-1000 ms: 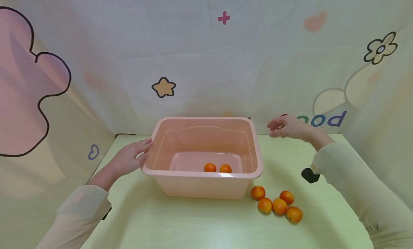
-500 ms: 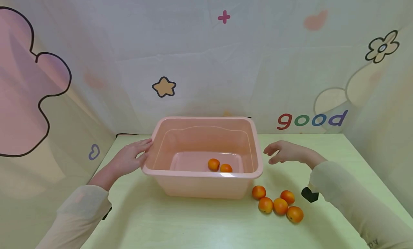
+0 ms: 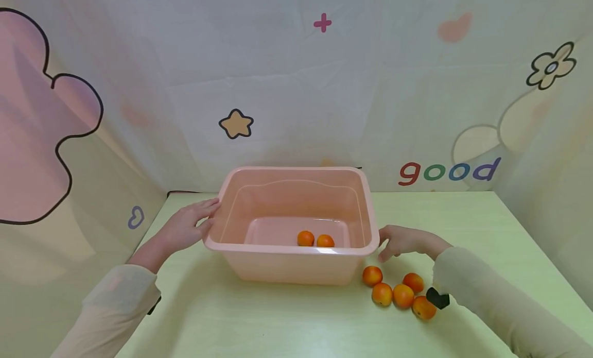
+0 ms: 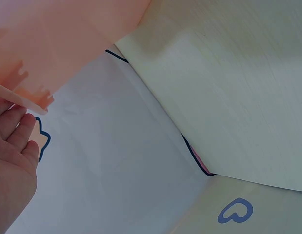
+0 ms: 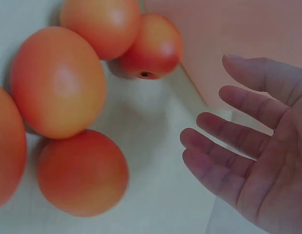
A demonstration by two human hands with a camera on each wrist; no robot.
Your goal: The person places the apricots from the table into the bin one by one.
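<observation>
The pink tub [image 3: 296, 265] sits mid-worktop [image 3: 259, 322], long side toward the person, w/ two oranges [image 3: 315, 239] on its floor near the front wall, side by side and touching or nearly so.

Left hand [image 3: 187, 226] lies flat against the tub's left end, fingers [image 3: 206, 206] straight and together, tips at the rim corner; nothing gripped. In the left wrist view the same hand [image 4: 11, 161] shows just under the tub's rim edge [image 4: 29, 95], fingers straight, pressing or resting there; can't tell which.

Right hand [image 3: 405, 240] hovers low just beside the tub's front-right corner, palm down, fingers relaxed and spread a bit, holding nothing. From the right wrist view the fingers [image 5: 238, 139] are loose and slightly curved, apart from each other, w/ the tub wall [image 5: 229, 34] behind them. None of them touches any fruit.

Five loose oranges [image 3: 398, 292] lie in a bunch on the worktop, right of the tub's front corner and just below the right hand. Nearest one to the tub [image 3: 372, 276] sits close by its wall; the others crowd together touching toward the right. In the wrist view the closest fruit [image 5: 153, 46] shows its dark stem end facing down toward the worktop, a bigger one [image 5: 58, 80] beside it.

A black strap bit [image 3: 437, 298] shows at the right sleeve [image 3: 486, 296], next to the rightmost orange. Backdrop cloth [image 3: 296, 90] w/ a star, a flower and the word "good" [image 3: 449, 171] hangs behind.
</observation>
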